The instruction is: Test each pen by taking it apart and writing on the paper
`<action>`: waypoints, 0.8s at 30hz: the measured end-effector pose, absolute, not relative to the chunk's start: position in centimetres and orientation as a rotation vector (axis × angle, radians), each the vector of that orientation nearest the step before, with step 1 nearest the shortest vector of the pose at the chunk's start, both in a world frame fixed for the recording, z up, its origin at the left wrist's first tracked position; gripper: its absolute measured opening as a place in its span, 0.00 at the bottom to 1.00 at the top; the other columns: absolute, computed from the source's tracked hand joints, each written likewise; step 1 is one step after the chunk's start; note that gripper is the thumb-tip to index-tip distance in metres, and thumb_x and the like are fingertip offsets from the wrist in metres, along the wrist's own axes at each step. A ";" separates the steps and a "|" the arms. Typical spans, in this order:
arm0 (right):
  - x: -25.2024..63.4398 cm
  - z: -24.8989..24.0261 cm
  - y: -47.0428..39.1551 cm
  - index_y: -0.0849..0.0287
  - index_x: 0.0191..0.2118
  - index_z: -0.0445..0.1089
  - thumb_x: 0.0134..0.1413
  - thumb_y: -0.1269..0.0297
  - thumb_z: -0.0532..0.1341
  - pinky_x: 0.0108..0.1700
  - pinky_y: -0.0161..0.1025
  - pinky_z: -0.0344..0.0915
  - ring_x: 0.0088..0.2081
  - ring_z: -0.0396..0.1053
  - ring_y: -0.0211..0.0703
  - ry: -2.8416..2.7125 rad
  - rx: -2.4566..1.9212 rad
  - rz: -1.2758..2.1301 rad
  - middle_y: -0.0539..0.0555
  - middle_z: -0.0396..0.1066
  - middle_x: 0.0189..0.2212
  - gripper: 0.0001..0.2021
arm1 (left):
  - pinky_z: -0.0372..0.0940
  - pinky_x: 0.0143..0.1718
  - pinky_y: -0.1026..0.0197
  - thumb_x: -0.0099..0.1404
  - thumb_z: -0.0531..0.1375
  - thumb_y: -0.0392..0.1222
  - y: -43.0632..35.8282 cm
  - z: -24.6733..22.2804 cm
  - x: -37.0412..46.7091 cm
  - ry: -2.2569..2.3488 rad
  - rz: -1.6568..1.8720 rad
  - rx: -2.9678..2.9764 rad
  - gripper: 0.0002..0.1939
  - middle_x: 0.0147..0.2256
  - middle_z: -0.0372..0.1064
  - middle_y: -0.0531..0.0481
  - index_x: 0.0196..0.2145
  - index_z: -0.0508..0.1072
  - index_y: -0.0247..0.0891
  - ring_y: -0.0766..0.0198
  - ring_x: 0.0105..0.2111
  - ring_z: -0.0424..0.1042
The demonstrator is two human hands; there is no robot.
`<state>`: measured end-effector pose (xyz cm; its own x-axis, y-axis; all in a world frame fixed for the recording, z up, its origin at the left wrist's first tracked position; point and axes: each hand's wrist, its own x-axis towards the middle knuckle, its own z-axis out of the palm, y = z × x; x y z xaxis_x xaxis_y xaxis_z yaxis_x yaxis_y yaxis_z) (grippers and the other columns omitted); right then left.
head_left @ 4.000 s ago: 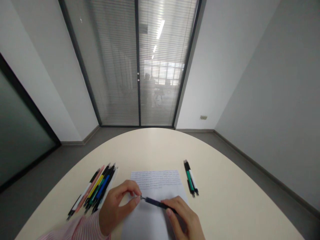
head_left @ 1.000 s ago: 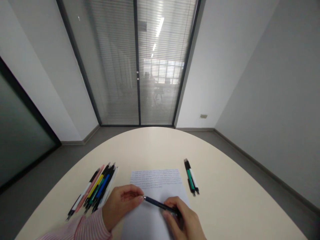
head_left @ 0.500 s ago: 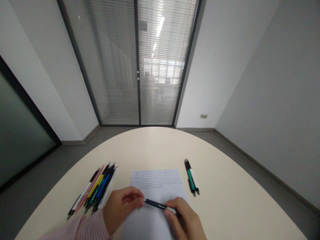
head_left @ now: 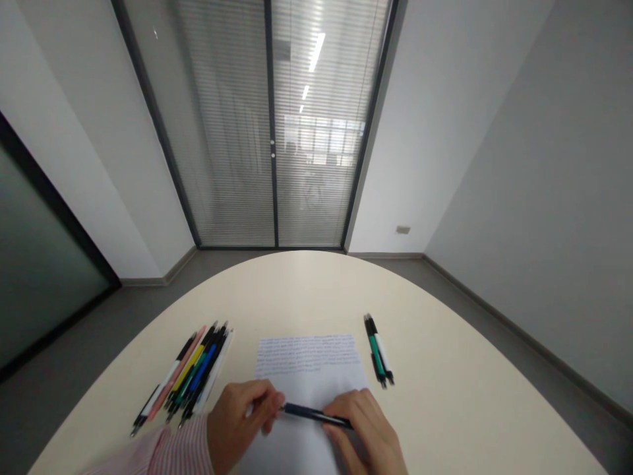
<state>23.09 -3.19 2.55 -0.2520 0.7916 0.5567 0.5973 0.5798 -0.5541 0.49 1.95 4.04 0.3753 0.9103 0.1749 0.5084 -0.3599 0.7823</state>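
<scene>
A dark pen [head_left: 312, 413] lies crosswise between my two hands, just above a sheet of white paper [head_left: 301, 386] with lines of handwriting at its top. My left hand [head_left: 247, 412] pinches the pen's tip end between thumb and fingertips. Around the other end my right hand [head_left: 366, 429] is closed, thumb below and fingers on top. Left of the paper rests a bunch of several pens [head_left: 190, 373] in black, white, pink, yellow, green and blue. To the right lie a green-and-black pen [head_left: 376, 353] and a white-and-black pen [head_left: 383, 355], side by side.
The pale table [head_left: 306, 290] has a rounded far edge. Beyond it stand a glass partition with blinds [head_left: 232, 165] and white walls [head_left: 445, 132]. A small socket plate [head_left: 403, 229] sits low on the wall.
Both hands still hold the pen. My left hand has come slightly lower, and the pen has turned a little and shifted down. The pens on the table have not moved.
</scene>
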 end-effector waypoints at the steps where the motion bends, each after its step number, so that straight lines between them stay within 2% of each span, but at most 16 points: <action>1: 23.0 2.6 -3.2 0.55 0.39 0.66 0.60 0.71 0.57 0.38 0.41 0.63 0.34 0.67 0.46 -1.947 -1.105 0.280 0.52 0.71 0.31 0.04 | 0.61 0.24 0.69 0.67 0.50 0.49 1.9 4.0 0.5 1.219 0.801 1.995 0.23 0.15 0.70 0.54 0.19 0.71 0.37 0.67 0.18 0.69; 6: 22.9 2.9 -3.3 0.54 0.37 0.66 0.60 0.69 0.58 0.36 0.40 0.63 0.33 0.68 0.46 -1.906 -1.134 0.270 0.52 0.71 0.30 0.03 | 0.61 0.24 0.69 0.63 0.55 0.47 2.0 4.1 0.4 1.206 0.861 2.005 0.18 0.17 0.71 0.54 0.19 0.72 0.37 0.67 0.19 0.70; 9: 23.0 3.0 -3.3 0.53 0.39 0.67 0.60 0.68 0.58 0.36 0.39 0.63 0.33 0.69 0.45 -1.940 -1.163 0.288 0.52 0.72 0.31 0.03 | 0.61 0.25 0.70 0.61 0.57 0.45 2.1 4.1 0.3 1.191 0.911 1.990 0.15 0.18 0.72 0.54 0.20 0.74 0.38 0.67 0.20 0.70; 14: 22.8 2.7 -3.3 0.52 0.37 0.68 0.64 0.66 0.51 0.34 0.37 0.65 0.31 0.69 0.44 -1.915 -1.223 0.318 0.51 0.71 0.29 0.09 | 0.64 0.26 0.70 0.56 0.63 0.41 2.3 3.9 0.1 1.192 0.946 1.906 0.06 0.20 0.74 0.54 0.24 0.77 0.38 0.66 0.22 0.72; 16: 22.7 2.7 -3.2 0.53 0.39 0.66 0.61 0.65 0.55 0.33 0.35 0.66 0.30 0.69 0.42 -1.913 -1.211 0.353 0.51 0.70 0.29 0.04 | 0.66 0.28 0.69 0.53 0.65 0.40 2.4 4.0 0.0 1.201 0.953 1.830 0.03 0.22 0.76 0.53 0.25 0.78 0.38 0.64 0.24 0.74; 19: 22.9 3.1 -3.0 0.55 0.38 0.64 0.56 0.65 0.60 0.31 0.32 0.66 0.29 0.69 0.41 -1.915 -1.191 0.374 0.50 0.68 0.29 0.05 | 0.69 0.30 0.69 0.51 0.66 0.38 2.5 4.3 0.1 1.175 0.931 1.717 0.03 0.24 0.77 0.51 0.26 0.79 0.37 0.62 0.26 0.76; 22: 23.2 3.5 -2.9 0.55 0.35 0.64 0.59 0.68 0.57 0.32 0.31 0.65 0.30 0.69 0.39 -1.918 -1.191 0.431 0.50 0.67 0.28 0.02 | 0.70 0.30 0.68 0.50 0.66 0.37 2.3 4.7 0.2 1.156 0.919 1.666 0.03 0.25 0.78 0.50 0.26 0.79 0.36 0.61 0.27 0.77; 24: 23.3 3.6 -2.9 0.55 0.37 0.65 0.61 0.67 0.55 0.34 0.32 0.66 0.32 0.70 0.40 -1.944 -1.197 0.462 0.51 0.69 0.29 0.03 | 0.70 0.31 0.68 0.51 0.66 0.37 2.2 4.9 0.3 1.158 0.918 1.663 0.02 0.25 0.78 0.49 0.26 0.79 0.37 0.61 0.28 0.77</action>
